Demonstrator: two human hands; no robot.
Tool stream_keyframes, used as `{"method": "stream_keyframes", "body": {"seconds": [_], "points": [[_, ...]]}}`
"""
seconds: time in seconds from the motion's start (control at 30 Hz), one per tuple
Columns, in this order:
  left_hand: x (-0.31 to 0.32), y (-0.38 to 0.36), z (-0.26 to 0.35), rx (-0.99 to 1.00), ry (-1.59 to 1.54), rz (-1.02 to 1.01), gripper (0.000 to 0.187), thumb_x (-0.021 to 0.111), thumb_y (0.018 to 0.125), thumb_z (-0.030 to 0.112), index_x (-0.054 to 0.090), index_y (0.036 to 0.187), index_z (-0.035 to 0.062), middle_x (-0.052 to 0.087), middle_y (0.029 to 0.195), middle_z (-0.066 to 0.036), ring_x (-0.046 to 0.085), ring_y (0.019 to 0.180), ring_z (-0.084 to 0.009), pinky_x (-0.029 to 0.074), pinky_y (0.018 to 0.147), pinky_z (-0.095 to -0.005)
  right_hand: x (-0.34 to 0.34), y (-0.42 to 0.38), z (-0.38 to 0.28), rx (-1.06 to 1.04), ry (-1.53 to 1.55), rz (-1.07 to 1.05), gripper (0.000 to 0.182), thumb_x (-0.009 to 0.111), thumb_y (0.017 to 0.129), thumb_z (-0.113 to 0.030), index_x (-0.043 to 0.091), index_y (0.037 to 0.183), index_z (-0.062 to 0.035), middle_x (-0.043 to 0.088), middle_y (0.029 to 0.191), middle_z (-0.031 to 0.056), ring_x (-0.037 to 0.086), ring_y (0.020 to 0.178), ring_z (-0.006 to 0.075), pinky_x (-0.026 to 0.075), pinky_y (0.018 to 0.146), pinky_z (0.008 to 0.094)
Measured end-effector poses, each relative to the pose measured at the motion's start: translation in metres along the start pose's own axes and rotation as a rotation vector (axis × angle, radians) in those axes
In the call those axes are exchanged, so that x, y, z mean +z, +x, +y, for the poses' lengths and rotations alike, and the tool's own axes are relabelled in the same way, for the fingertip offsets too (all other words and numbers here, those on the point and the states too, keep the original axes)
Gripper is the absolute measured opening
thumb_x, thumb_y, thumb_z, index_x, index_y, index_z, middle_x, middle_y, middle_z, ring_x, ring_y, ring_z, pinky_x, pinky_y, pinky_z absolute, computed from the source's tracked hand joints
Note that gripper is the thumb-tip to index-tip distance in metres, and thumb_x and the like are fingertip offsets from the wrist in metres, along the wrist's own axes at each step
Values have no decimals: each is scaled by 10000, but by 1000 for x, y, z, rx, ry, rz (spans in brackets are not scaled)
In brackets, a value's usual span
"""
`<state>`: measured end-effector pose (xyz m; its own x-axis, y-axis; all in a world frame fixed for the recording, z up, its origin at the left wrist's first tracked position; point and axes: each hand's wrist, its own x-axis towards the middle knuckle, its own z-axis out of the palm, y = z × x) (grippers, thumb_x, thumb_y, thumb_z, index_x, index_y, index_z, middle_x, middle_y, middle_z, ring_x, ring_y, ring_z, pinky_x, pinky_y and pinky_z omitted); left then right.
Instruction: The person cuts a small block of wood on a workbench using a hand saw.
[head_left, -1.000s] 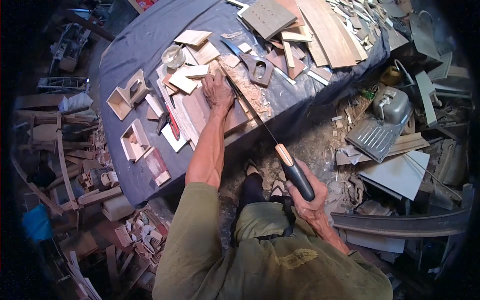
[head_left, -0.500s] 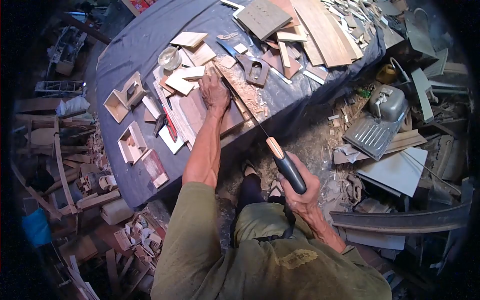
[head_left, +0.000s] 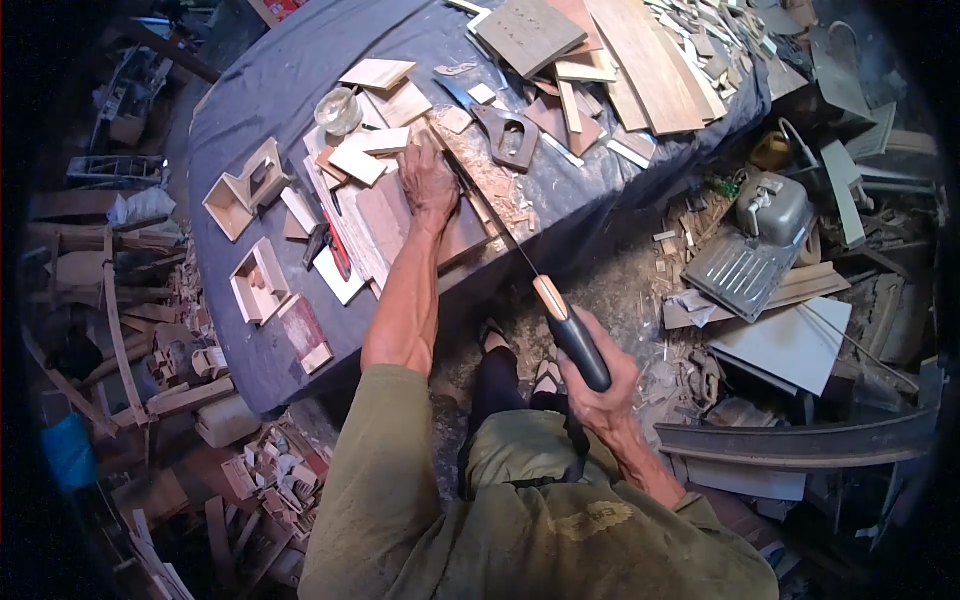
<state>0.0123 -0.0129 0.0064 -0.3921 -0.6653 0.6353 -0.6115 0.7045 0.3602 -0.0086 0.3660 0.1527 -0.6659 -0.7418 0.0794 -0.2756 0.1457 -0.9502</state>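
Observation:
My right hand [head_left: 600, 375] is wrapped round the dark handle of a saw [head_left: 568, 328], whose thin blade runs up and left over the table edge. The blade lies beside a narrow wood strip at the edge of a brown board [head_left: 465, 240]. Pressing down on the wood near the blade is my left hand [head_left: 430, 185], fingers bent; what is under its fingertips is hidden. Pale wood blocks [head_left: 358, 165] lie left of it. A second saw [head_left: 507, 135] with a brown handle rests right of the blade among shavings.
Small wooden boxes [head_left: 258, 283] and a red-handled tool [head_left: 337, 248] lie on the dark table cloth [head_left: 290, 100]. A glass jar [head_left: 338, 112] stands behind the blocks. Boards [head_left: 640, 70] are piled at the far right. A metal sink [head_left: 745, 255] and scrap wood lie on the floor.
The view has shifted slightly. Both hands keep nearly the same places, and the saw shows little visible movement.

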Motion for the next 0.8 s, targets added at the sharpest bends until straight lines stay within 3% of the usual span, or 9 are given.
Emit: {"method": "stream_keyframes", "body": {"seconds": [0.2,0.3,0.4,0.43,0.57,0.67,0.8], "points": [[1,-1,3,11,38,81,197,582,848,79,655,1017,9,595,1015,-228,541,964,-409,429,876,-497,1,1,11,50,58,-19,583,686,807,4,557,1375,-29,711,883,132,683,680,149,534,608,300],[-5,-1,10,-179,82,-151,355,566,857,62,637,1202,15,589,1141,-248,541,1057,-416,436,940,-478,1,-6,32,-10,24,-26,592,677,803,5,558,1382,-41,714,879,138,683,663,146,531,601,300],[-2,-1,9,-153,96,-84,336,564,863,69,645,1184,12,588,1115,-244,540,1041,-417,440,934,-480,2,-14,52,-52,8,-9,611,674,789,7,558,1387,-45,714,871,140,681,650,149,531,604,305],[0,-1,9,-118,83,11,259,561,868,74,663,1096,7,592,1034,-232,544,1002,-412,445,898,-485,2,-19,51,-31,14,3,606,677,772,6,576,1368,-36,730,926,168,712,708,166,543,646,295],[2,-4,5,-111,58,-63,150,565,835,54,650,949,7,587,963,-215,547,962,-402,447,861,-489,-1,-37,62,-82,-43,78,583,663,745,12,610,1324,-16,735,1022,210,745,821,196,557,724,283],[-7,0,5,-62,36,-87,117,573,805,45,635,898,10,588,955,-211,550,950,-399,448,849,-488,-4,-32,51,10,-4,92,556,655,731,15,630,1286,-12,734,961,165,719,830,158,537,751,270],[-2,0,3,-74,33,-73,132,585,784,44,630,903,11,587,953,-212,551,940,-399,448,841,-486,-11,-24,40,90,43,43,594,674,729,-28,608,1319,-9,734,949,185,720,743,163,550,677,285]]}}
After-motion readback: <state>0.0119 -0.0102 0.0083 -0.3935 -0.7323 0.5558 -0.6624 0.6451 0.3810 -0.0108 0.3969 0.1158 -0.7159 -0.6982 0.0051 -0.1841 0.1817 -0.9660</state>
